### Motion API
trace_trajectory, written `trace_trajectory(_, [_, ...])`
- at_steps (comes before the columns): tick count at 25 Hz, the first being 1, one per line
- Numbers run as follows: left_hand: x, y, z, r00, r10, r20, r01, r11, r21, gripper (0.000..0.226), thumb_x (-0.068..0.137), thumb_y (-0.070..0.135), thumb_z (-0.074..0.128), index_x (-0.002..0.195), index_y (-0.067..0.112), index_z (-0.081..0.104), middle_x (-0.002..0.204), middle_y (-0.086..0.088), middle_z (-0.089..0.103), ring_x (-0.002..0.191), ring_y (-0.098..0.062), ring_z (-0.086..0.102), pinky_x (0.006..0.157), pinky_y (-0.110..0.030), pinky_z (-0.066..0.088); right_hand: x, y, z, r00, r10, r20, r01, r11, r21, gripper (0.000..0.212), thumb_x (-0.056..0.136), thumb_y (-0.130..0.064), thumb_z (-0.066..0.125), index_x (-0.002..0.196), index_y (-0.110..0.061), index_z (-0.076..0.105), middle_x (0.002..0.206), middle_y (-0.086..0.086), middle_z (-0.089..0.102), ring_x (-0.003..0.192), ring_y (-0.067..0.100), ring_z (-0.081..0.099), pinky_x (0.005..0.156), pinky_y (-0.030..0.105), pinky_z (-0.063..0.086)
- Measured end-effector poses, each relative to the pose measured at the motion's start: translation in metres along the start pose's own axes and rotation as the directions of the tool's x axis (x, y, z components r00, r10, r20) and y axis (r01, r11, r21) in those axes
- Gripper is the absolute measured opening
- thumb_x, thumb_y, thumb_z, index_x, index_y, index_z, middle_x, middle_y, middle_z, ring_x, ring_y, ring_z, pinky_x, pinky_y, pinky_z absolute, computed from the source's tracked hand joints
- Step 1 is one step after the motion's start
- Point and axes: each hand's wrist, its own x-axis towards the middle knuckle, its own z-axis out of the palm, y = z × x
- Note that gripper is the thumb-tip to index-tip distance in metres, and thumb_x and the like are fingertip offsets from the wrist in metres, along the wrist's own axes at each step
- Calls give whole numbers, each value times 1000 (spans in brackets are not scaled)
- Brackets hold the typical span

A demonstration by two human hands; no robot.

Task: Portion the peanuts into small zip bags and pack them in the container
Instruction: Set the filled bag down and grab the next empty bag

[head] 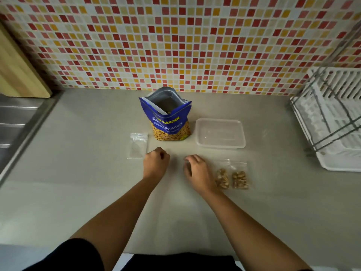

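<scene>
A blue bag of salted peanuts (168,124) stands open at the back of the counter. Right of it lies a clear plastic container (220,146), with nothing inside. Empty small zip bags (137,145) lie left of the peanut bag. Two small zip bags filled with peanuts (222,178) (239,178) lie side by side at the right. My left hand (156,163) hovers just right of the empty bags, fingers curled into a fist with nothing visible in it. My right hand (196,171) rests left of the filled bags, fingers loosely curled and holding nothing I can see.
A white dish rack (332,118) stands at the right edge of the counter. A steel sink (15,122) lies at the left, with a wooden cutting board (17,71) leaning on the tiled wall behind it.
</scene>
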Motion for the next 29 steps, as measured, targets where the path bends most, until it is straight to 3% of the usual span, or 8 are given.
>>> trace_trajectory(2, [18, -18, -20, 996, -13, -93, 17, 999, 37, 19, 86, 15, 54, 93, 1, 66, 92, -20, 67, 86, -37, 60, 71, -33, 43, -1, -10, 28, 995, 19, 99, -13, 998, -68, 58, 83, -37, 33, 118, 0, 58, 126, 22, 57, 118, 36, 55, 98, 44, 47])
trace_trajectory(5, [45, -51, -44, 978, -70, -195, 91, 991, 100, 23, 88, 15, 56, 102, 0, 65, 104, -22, 62, 96, -39, 58, 79, -37, 44, -7, -11, 51, 982, 82, 170, -42, 973, -226, 64, 83, -45, 36, 127, -1, 54, 136, 19, 52, 125, 33, 51, 100, 46, 42])
trace_trajectory(10, [83, -68, -55, 968, -220, -119, 232, 968, 93, 33, 89, 21, 54, 114, 0, 60, 115, -22, 57, 106, -39, 55, 91, -40, 45, -16, -5, 57, 991, 71, 110, -32, 945, -324, 73, 88, -54, 23, 145, -8, 30, 154, 8, 25, 144, 21, 19, 115, 35, 11])
trace_trajectory(14, [98, -65, -56, 941, -337, -35, 338, 939, 59, 31, 84, 28, 56, 100, 3, 66, 104, -17, 68, 98, -35, 62, 78, -32, 48, -18, -4, 59, 995, 70, 67, -41, 930, -366, 69, 89, -52, 29, 142, -8, 36, 151, 8, 32, 141, 22, 27, 113, 41, 17])
trace_trajectory(16, [99, -64, -59, 939, -345, 11, 345, 939, 12, 25, 84, 25, 60, 96, 5, 70, 102, -16, 70, 98, -34, 63, 79, -31, 48, -18, -4, 59, 996, 72, 60, -44, 923, -383, 68, 89, -51, 31, 140, -8, 39, 149, 8, 37, 139, 22, 32, 111, 42, 20])
trace_trajectory(18, [103, -67, -64, 933, -360, 23, 361, 933, -13, 24, 83, 22, 63, 100, 7, 71, 105, -15, 69, 101, -32, 62, 85, -31, 48, -17, -5, 59, 995, 82, 62, -52, 923, -382, 68, 88, -52, 31, 140, -9, 40, 149, 8, 38, 139, 22, 33, 111, 41, 19])
trace_trajectory(23, [110, -72, -74, 902, -423, 86, 425, 905, -16, 31, 82, 27, 66, 105, 6, 69, 106, -12, 68, 97, -31, 63, 74, -25, 44, -17, -4, 59, 996, 66, 65, -37, 927, -373, 71, 88, -54, 27, 144, -10, 32, 153, 6, 29, 143, 19, 23, 114, 38, 11])
trace_trajectory(29, [101, -70, -68, 938, -335, 91, 321, 937, 135, 40, 81, 39, 62, 106, 8, 68, 108, -12, 67, 102, -30, 62, 82, -30, 49, -17, -3, 60, 996, 61, 66, -32, 924, -381, 73, 88, -55, 23, 146, -10, 28, 155, 6, 24, 144, 18, 17, 114, 36, 9])
